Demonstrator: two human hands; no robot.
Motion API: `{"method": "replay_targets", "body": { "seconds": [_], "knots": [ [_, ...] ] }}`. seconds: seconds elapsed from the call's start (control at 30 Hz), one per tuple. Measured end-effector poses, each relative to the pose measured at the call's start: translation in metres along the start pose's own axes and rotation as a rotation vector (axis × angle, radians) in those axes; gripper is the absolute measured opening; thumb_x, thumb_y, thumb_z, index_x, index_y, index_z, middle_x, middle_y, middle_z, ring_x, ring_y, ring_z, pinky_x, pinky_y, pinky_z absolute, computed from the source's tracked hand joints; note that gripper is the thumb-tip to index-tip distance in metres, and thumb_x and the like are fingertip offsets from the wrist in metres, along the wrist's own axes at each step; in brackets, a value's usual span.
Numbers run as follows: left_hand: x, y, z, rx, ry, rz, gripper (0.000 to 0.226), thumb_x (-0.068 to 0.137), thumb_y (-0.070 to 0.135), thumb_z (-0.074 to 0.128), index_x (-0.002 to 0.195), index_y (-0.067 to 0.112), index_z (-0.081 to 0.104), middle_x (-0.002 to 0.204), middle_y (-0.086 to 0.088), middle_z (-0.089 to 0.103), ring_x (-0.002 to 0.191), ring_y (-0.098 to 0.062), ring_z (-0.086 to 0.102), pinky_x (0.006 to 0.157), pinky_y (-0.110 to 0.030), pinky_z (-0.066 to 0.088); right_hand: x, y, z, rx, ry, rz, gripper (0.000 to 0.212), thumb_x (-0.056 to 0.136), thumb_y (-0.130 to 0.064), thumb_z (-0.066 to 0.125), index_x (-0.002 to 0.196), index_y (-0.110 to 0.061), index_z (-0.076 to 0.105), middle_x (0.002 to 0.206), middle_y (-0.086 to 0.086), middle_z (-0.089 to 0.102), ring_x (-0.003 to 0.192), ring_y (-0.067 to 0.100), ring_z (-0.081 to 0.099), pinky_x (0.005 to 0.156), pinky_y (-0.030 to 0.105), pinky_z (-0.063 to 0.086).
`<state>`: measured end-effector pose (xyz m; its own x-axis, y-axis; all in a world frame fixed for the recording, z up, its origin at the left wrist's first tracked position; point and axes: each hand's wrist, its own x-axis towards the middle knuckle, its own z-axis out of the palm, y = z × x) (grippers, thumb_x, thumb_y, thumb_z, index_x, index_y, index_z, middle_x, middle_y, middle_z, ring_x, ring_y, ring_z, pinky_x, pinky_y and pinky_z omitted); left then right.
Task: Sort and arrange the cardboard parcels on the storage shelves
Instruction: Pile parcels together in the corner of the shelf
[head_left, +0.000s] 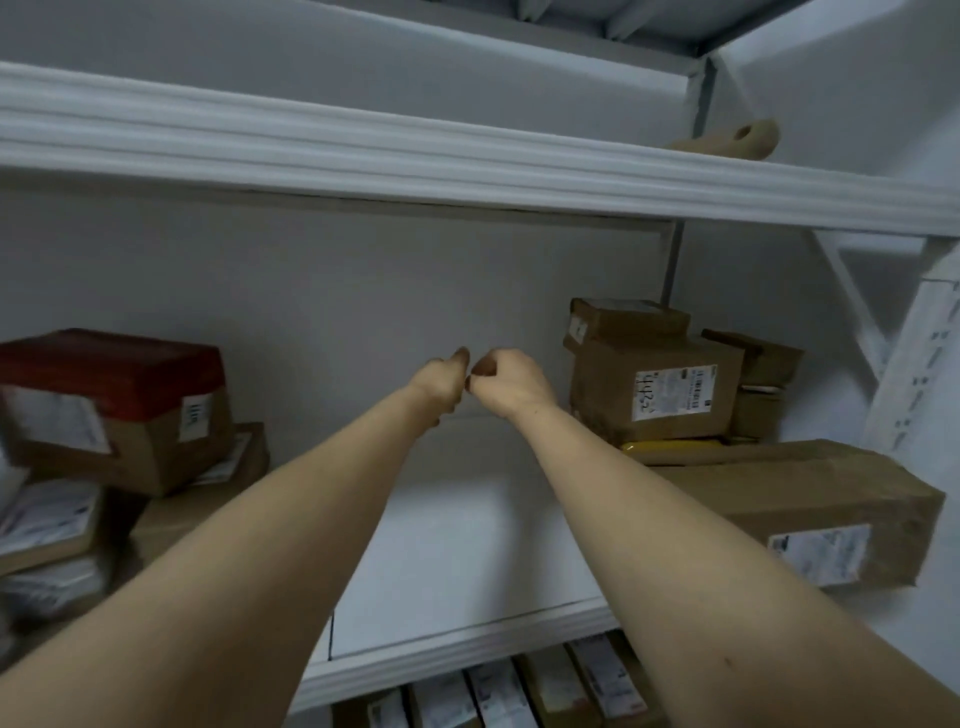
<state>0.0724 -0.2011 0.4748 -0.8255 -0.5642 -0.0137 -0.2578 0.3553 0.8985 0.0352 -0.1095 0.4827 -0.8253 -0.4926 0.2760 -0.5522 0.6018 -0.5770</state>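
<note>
Deep over the bare middle of the white shelf (457, 571), reaching with left hand (441, 382) and right hand (511, 382), knuckles touching, fingers curled, nothing visible in either grip; off to the left and well apart, red-topped parcel (109, 400). Nearer on the right, close by the right hand, labelled box (660, 395) under a smaller box (623, 319); long parcel (810, 509) in front of both

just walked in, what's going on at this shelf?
A person reaches both bare arms into the middle shelf. The left hand and right hand meet in the gap between the parcel stacks, fingers curled, holding no parcel. A red-topped box sits stacked at left. A labelled brown box and a long box sit at right.
</note>
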Motion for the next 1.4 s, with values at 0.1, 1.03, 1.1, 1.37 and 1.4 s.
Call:
{"method": "replay_targets", "body": {
  "seconds": [0.1, 1.03, 1.1, 1.37, 1.4],
  "knots": [
    [-0.01, -0.014, -0.012, 0.008, -0.024, -0.006, 0.052, 0.101, 0.046, 0.024, 0.121, 0.009, 0.055, 0.104, -0.012, 0.058, 0.091, -0.024, 0.053, 0.082, -0.034, 0.039, -0.011, -0.016, 0.015, -0.025, -0.016, -0.015, 0.01, 0.086, -0.014, 0.052, 0.08, -0.017, 0.06, 0.092, 0.011, 0.064, 0.096, 0.032, 0.062, 0.071, 0.03, 0.044],
    [-0.107, 0.033, 0.187, 0.797, -0.12, 0.983, 0.072, 0.085, 0.046, 0.058, 0.146, 0.022, 0.029, 0.148, -0.005, 0.033, 0.139, -0.024, 0.023, 0.118, -0.043, 0.014, -0.165, 0.217, -0.084, 0.841, 0.813, 0.954, 0.038, 0.1, -0.012, 0.039, 0.134, 0.002, 0.047, 0.133, 0.021, 0.055, 0.102, 0.029, 0.061, 0.071, 0.025, 0.05],
    [-0.109, 0.043, 0.217, 0.893, -0.174, 1.022, 0.073, 0.086, 0.043, 0.058, 0.147, 0.018, 0.026, 0.15, -0.005, 0.03, 0.142, -0.024, 0.02, 0.119, -0.042, 0.011, -0.169, 0.244, -0.087, 0.966, 0.798, 0.942, 0.038, 0.101, -0.013, 0.036, 0.132, 0.003, 0.05, 0.112, 0.021, 0.061, 0.07, 0.02, 0.053, 0.042, 0.015, 0.044],
    [-0.096, 0.053, 0.28, 1.065, -0.172, 0.894, 0.084, 0.086, 0.044, 0.061, 0.15, 0.012, 0.016, 0.15, -0.009, 0.03, 0.14, -0.026, 0.024, 0.116, -0.042, 0.018, -0.156, 0.302, -0.069, 1.421, 0.619, 0.947, 0.059, 0.101, -0.051, 0.025, 0.114, -0.007, 0.063, 0.107, 0.018, 0.065, 0.102, 0.032, 0.06, 0.077, 0.037, 0.05],
    [-0.093, 0.054, 0.282, 1.073, -0.171, 0.877, 0.079, 0.088, 0.045, 0.058, 0.149, 0.013, 0.02, 0.149, -0.009, 0.032, 0.139, -0.027, 0.027, 0.115, -0.042, 0.021, -0.152, 0.306, -0.066, 1.462, 0.579, 0.953, 0.066, 0.099, -0.056, 0.022, 0.122, -0.008, 0.061, 0.116, 0.02, 0.064, 0.109, 0.033, 0.059, 0.077, 0.036, 0.049]
  ]
}}
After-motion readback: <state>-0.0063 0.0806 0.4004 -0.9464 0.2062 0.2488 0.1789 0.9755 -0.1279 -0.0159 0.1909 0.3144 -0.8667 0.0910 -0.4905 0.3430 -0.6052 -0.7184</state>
